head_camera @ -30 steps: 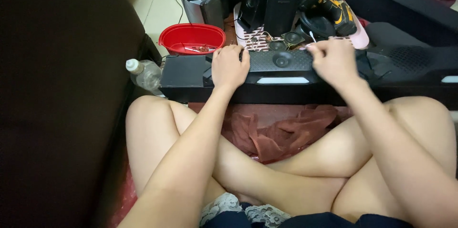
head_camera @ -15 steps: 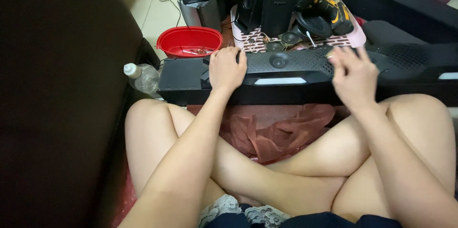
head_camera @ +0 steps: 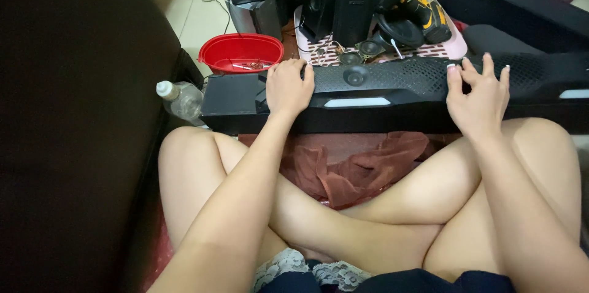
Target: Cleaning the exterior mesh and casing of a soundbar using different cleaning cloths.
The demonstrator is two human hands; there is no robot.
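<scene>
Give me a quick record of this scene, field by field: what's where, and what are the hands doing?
Setting: person sitting cross-legged on the floor, a long black soundbar lying across in front of the knees
Left hand: resting palm-down on the soundbar's left part
Right hand: fingers spread, touching its perforated grille
Behind soundbar: red bowl holding small parts; pink tray with small speakers and loose speaker cones
Left side: plastic bottle lying by a dark cabinet
Under soundbar: reddish cloth

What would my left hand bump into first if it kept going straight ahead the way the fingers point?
Probably the red bowl: the left hand rests on the long black speaker, fingers pointing away towards it, though depth is unclear.
</scene>
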